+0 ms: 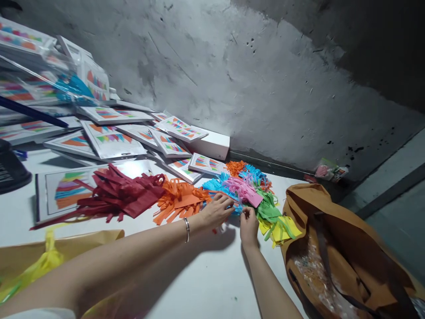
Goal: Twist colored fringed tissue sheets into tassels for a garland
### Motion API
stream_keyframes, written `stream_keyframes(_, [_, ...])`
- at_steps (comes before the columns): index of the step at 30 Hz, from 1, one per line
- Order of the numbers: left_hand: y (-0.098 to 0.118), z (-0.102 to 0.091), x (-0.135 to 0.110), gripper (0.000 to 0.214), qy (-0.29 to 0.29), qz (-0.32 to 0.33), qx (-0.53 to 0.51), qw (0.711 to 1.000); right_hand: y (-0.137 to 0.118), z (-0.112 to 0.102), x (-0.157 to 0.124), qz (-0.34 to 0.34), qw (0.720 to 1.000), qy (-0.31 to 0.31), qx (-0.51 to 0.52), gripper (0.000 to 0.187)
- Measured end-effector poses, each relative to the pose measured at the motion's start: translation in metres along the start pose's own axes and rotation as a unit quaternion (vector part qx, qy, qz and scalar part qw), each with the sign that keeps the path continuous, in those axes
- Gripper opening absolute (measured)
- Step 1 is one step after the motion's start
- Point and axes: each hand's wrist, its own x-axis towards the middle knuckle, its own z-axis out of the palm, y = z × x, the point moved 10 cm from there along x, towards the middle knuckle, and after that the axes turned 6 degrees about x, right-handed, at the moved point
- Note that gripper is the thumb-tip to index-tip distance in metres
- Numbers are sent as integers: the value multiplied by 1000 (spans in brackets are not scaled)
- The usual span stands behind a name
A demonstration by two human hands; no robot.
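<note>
My left hand (217, 210), with a bracelet at the wrist, is closed on the lower edge of a light blue fringed paper tassel (214, 184). Close to its right, my right hand (249, 226) has its fingers pinched at the edge of the blue paper; what sits between the fingertips is too small to make out. A pink fringed tassel (244, 190) lies just beyond both hands. To the right are a green tassel (268, 208) and a yellow one (282, 230). On the left lie an orange tassel (182, 195) and a dark red one (126, 192).
Several printed packs (114, 139) are heaped along the wall, beside a white box (212, 144). An open brown bag (318, 199) with clear plastic inside stands at right. Brown material (89, 241) with yellow paper (51, 254) is front left. A black object (13, 170) sits far left.
</note>
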Motion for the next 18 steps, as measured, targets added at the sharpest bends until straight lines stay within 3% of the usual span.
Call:
stream_keyframes(8, [-6,-1,14,16,-20,-71,-2,997,-22,6,1,-2,999,-9,33,26])
stream_keyframes(12, [-12,3,12,17,-23,-75,-5,997,-17,5,1,36,999,15,28,26])
stream_keyframes(18, [-15,7,10,17,-17,-80,-11,997,1,21,2,108,993,46,-4,40])
